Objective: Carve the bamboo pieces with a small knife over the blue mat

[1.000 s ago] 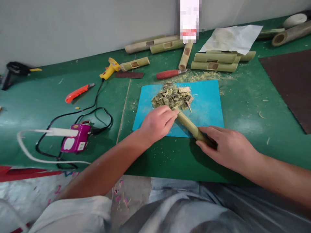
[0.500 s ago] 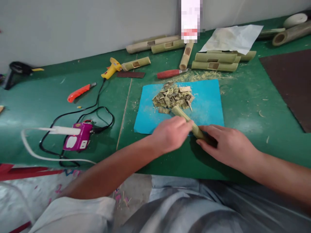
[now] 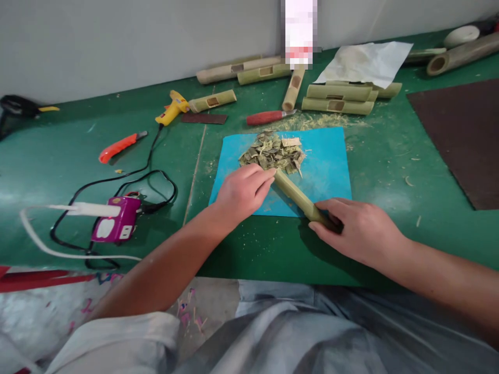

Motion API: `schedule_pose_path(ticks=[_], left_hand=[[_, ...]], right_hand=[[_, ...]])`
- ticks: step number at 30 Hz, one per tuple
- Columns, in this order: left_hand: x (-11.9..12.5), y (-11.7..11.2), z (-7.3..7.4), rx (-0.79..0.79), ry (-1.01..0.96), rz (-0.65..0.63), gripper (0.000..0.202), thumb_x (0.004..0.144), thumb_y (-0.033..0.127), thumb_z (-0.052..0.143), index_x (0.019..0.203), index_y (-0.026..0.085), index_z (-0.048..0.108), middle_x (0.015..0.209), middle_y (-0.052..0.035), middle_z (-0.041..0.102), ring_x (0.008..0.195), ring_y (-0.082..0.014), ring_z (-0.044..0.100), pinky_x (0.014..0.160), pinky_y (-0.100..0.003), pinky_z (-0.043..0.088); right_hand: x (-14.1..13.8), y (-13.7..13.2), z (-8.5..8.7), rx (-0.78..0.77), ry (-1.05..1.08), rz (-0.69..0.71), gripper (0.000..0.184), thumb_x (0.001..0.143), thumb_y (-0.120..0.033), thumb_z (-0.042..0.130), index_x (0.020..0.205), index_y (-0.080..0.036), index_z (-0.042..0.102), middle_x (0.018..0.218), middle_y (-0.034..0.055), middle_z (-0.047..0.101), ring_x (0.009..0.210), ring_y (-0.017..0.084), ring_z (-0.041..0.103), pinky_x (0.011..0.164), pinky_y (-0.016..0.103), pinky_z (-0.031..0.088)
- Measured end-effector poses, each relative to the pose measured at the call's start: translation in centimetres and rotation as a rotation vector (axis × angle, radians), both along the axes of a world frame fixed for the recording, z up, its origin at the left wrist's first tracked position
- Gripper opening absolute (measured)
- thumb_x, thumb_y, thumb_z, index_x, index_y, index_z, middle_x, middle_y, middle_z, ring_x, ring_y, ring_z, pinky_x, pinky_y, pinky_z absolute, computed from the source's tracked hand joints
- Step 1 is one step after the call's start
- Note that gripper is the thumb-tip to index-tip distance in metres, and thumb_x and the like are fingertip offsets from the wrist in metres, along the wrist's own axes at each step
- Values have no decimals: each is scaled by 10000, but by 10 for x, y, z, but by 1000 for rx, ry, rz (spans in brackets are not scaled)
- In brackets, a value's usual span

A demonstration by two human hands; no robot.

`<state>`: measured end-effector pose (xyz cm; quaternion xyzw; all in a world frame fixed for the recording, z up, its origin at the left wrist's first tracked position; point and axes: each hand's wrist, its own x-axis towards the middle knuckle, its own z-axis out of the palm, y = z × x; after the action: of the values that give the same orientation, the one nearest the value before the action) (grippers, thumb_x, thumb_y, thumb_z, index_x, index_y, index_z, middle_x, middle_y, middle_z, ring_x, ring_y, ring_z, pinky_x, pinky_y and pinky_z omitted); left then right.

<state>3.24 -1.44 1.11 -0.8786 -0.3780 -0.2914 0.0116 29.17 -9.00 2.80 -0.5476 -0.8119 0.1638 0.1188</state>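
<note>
A green bamboo tube [image 3: 296,195] lies slanted across the near edge of a blue mat [image 3: 327,166]. My right hand [image 3: 358,231] is closed around the tube's near end and pins it to the green table. My left hand [image 3: 244,192] sits at the tube's far end with its fingers curled and pressed against the bamboo; what they hold, if anything, is hidden. Just beyond the left fingers, a pile of bamboo chips [image 3: 273,153] lies on the mat.
A red-handled knife [image 3: 265,117], several cut bamboo tubes [image 3: 337,98] and white paper [image 3: 366,59] lie behind the mat. To the left are a yellow glue gun [image 3: 171,108], an orange utility knife [image 3: 117,147] and a purple power strip [image 3: 115,226] with cables. A brown sheet [image 3: 460,130] lies at the right.
My left hand slid down the tube toward my right hand, then back up to the far end by the chips. The right hand kept its grip.
</note>
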Motion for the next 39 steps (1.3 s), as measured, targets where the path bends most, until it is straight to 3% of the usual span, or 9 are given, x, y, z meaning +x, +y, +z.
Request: schedule_pose_path(ticks=[4, 7, 12, 18, 23, 28, 33, 37, 39], left_hand=[[17, -19, 1, -30, 43, -155, 243, 1028, 226, 508, 1129, 108, 696, 859, -74, 705, 767, -143, 660, 712, -257, 536], [19, -24, 0, -39, 105, -289, 277, 1045, 219, 457, 1191, 120, 670, 866, -72, 713, 784, -146, 665, 714, -256, 544], [8, -9, -1, -14, 18, -97, 254, 1036, 234, 490, 1134, 127, 699, 864, -73, 712, 779, -143, 662, 733, -262, 547], [16, -16, -4, -31, 51, -271, 242, 1032, 235, 501, 1151, 152, 695, 895, -72, 715, 799, -149, 656, 724, -254, 539], [11, -5, -5, -9, -32, -100, 225, 1016, 235, 536, 1101, 114, 705, 863, -78, 711, 773, -146, 659, 726, -259, 543], [15, -9, -4, -13, 7, -232, 224, 1016, 265, 555, 1128, 129, 693, 870, -62, 720, 798, -141, 671, 734, -243, 548], [13, -5, -3, 28, -3, -88, 218, 1021, 234, 536, 1097, 120, 705, 859, -67, 704, 780, -143, 664, 722, -251, 544], [13, -9, -2, 44, 90, -229, 251, 1034, 229, 503, 1157, 98, 679, 872, -70, 709, 795, -149, 661, 725, -252, 541], [13, -10, -2, 46, 64, -203, 235, 1034, 217, 505, 1128, 102, 686, 865, -66, 708, 790, -142, 659, 733, -247, 537]], right_hand=[[0, 0, 1, 5, 22, -5, 254, 862, -386, 623, 998, -187, 705, 729, 7, 676, 537, 126, 550, 528, 265, 370], [1, 0, 2, 5, 27, 14, 205, 861, -382, 617, 870, -188, 681, 691, 3, 651, 519, 120, 526, 517, 266, 356], [1, 0, 0, 22, 59, 12, 191, 879, -368, 584, 868, -201, 676, 704, 2, 664, 545, 125, 551, 533, 264, 366], [2, -1, -1, 54, 40, 18, 193, 877, -358, 591, 900, -193, 689, 669, -5, 644, 512, 121, 518, 520, 268, 352], [1, -1, -2, 84, 44, 8, 199, 884, -356, 596, 884, -180, 688, 695, 6, 659, 524, 126, 541, 515, 270, 354], [2, 0, -2, 97, 23, 22, 233, 896, -369, 570, 764, -190, 641, 678, 11, 640, 516, 119, 518, 509, 275, 331], [2, -1, -3, 101, 22, 16, 217, 899, -368, 571, 861, -186, 682, 727, 10, 676, 542, 134, 561, 510, 283, 326], [2, -2, -4, 127, 3, 19, 232, 897, -382, 580, 860, -181, 691, 705, 3, 666, 529, 141, 558, 497, 292, 312], [3, -2, -4, 138, 4, 20, 229, 900, -377, 577, 860, -183, 693, 704, 1, 669, 530, 141, 561, 498, 292, 313]])
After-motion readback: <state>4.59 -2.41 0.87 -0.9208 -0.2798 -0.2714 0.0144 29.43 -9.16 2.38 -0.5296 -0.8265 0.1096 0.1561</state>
